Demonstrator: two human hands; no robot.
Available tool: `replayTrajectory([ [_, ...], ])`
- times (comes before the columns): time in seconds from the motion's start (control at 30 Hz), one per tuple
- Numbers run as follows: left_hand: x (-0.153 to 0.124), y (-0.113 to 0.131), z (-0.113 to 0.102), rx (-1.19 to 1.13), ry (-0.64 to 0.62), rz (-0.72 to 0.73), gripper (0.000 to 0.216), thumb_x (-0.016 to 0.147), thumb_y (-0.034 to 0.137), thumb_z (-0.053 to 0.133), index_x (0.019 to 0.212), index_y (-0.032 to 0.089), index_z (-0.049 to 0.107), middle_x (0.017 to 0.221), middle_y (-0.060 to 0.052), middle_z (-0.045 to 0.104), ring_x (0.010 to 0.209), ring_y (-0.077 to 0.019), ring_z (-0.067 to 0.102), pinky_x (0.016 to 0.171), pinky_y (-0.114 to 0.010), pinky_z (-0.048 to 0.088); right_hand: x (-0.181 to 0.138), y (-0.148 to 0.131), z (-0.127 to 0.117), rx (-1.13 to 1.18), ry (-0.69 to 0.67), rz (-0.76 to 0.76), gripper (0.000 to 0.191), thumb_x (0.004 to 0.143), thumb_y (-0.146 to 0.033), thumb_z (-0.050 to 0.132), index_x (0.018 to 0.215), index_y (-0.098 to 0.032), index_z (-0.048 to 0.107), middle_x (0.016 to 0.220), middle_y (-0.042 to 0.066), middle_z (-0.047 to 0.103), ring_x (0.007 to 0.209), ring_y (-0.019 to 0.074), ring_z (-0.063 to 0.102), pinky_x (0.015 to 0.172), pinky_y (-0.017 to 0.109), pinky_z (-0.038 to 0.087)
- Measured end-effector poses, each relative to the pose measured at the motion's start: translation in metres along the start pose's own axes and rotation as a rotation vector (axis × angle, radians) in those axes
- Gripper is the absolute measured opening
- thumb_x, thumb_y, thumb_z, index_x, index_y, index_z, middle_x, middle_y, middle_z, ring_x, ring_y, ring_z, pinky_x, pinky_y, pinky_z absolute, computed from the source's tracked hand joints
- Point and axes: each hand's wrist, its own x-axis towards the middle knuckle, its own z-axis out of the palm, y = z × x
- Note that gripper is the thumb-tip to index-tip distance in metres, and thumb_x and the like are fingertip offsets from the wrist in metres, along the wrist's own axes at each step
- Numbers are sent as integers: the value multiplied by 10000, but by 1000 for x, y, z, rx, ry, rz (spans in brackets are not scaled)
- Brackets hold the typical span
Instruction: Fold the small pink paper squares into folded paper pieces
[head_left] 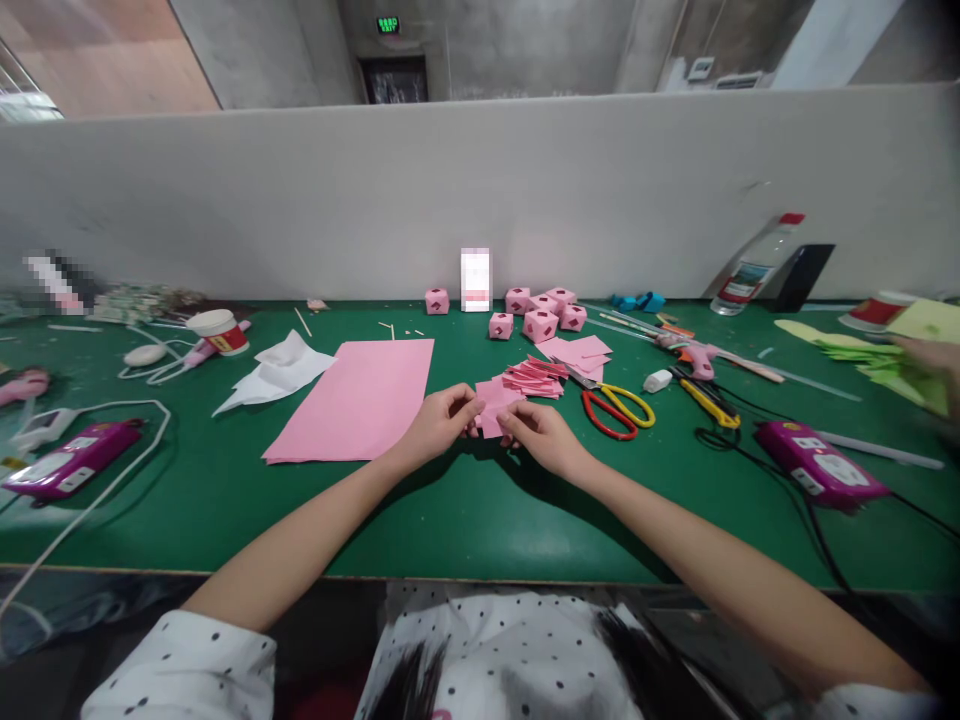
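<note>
Between my hands is a small cut piece of pink paper (495,402). My left hand (442,420) pinches its left edge, and my right hand (546,436) grips the lower right side. Just beyond my right hand lies a heap of folded pink paper strips (531,376), with flat pink pieces (585,352) behind it. Scissors (616,412) with red and yellow handles rest to the right. Left of my hands is a stack of large pink sheets (360,400). Several folded pink paper cubes (540,325) stand at the back, near a lit phone (475,280).
Crumpled white tissue (279,368) and a paper cup (217,330) are at left. To the right lie a yellow cutter (709,402), a pink glue gun (699,360), a purple power box (821,465) and cables. A bottle (754,268) leans by the partition. Another person's hand (934,360) touches green paper.
</note>
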Motion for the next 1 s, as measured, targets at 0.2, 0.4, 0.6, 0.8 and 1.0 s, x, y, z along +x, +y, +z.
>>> replayTrajectory([
  [0.2, -1, -2, 4, 8, -64, -13, 342, 891, 511, 540, 837, 173, 546, 684, 6, 595, 634, -133, 600, 571, -228, 460, -1, -3, -1, -79, 100, -32, 357, 903, -507, 525, 746, -191, 577, 654, 5, 620, 622, 151, 587, 597, 263, 451],
  [0.4, -1, -2, 0, 173, -11, 50, 320, 897, 475, 536, 776, 179, 538, 707, -1, 623, 622, -124, 552, 592, -233, 434, 0, -1, 0, -13, 51, 14, 349, 877, -521, 560, 764, -192, 590, 654, 4, 627, 620, 158, 607, 586, 266, 470],
  [0.6, -1, -1, 2, 65, 5, 10, 351, 893, 522, 525, 843, 176, 558, 697, -3, 612, 642, -137, 591, 560, -226, 442, 0, -1, 0, -33, 36, -10, 381, 896, -532, 529, 763, -185, 614, 709, 24, 661, 661, 163, 628, 608, 271, 484],
  [0.8, -4, 4, 3, 171, -45, 1, 333, 902, 480, 520, 761, 178, 540, 644, 7, 584, 578, -116, 536, 535, -218, 399, 0, -1, -2, -61, 52, -12, 375, 907, -518, 511, 764, -186, 612, 713, 31, 657, 668, 169, 634, 605, 278, 491],
  [1.0, -2, 2, -1, 186, -10, 45, 308, 900, 460, 520, 760, 186, 521, 634, 21, 563, 587, -131, 535, 571, -241, 407, 1, -1, 1, 52, 80, 8, 367, 857, -562, 566, 844, -197, 602, 747, 19, 645, 676, 168, 640, 591, 271, 498],
])
